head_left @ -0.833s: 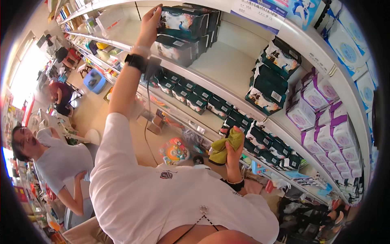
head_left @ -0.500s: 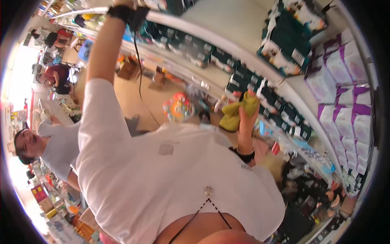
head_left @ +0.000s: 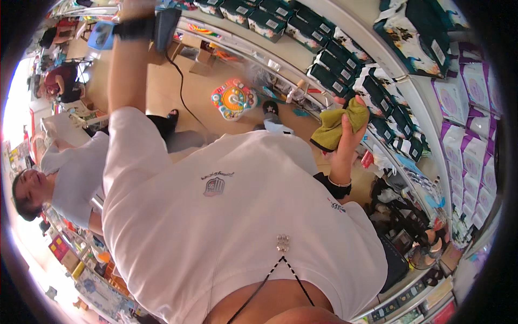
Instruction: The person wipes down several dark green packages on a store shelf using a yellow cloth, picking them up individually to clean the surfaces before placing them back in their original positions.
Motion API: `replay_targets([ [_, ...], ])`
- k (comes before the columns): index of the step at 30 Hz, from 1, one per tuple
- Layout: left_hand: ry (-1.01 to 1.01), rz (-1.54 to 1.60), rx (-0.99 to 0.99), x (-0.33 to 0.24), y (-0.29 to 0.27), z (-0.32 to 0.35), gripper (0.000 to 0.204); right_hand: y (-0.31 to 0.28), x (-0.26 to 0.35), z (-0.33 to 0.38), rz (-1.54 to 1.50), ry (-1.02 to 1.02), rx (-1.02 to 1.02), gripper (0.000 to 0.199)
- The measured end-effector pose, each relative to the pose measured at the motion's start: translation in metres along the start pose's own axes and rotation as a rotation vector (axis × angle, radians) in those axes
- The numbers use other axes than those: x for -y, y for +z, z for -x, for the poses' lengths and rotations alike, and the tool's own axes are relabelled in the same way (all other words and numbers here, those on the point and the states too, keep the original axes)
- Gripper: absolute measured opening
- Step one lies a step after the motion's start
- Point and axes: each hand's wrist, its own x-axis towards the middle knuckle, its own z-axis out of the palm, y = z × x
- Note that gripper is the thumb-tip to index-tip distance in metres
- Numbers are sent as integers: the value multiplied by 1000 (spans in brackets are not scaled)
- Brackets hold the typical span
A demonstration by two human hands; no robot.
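An olive-green cloth [head_left: 330, 129] is bunched in my right hand [head_left: 347, 144], whose fingers are closed round it. This hand is beside a shelf with rows of dark green packs [head_left: 377, 100]. My left arm reaches far up to the top edge, where my left hand [head_left: 138, 7] is blurred and partly cut off, so its fingers do not show. A black device [head_left: 166, 29] with a dangling cord sits at my left wrist, close to the end of the shelves.
Purple-and-white packs [head_left: 467, 146] are stacked on the right. A colourful round toy table [head_left: 234, 99] and cardboard boxes [head_left: 202, 60] stand on the floor. Another person in a grey shirt [head_left: 81, 181] is at the left; someone in dark red [head_left: 62, 83] is farther back.
My left hand has shifted left and up, partly leaving the view. My right hand, still holding the cloth, has moved right and slightly lower. The shelves appear displaced as the view turned.
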Motion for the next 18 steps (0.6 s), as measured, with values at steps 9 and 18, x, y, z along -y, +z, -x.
replay_targets([
  [9, -1118, -258, -656, -53, -154, 402, 26, 18, -6, 2, -155, 311, -33, 39],
  [18, -1432, -257, -725, -159, -184, 451, 34, 44, -48, 14, -12, 172, 57, 37],
])
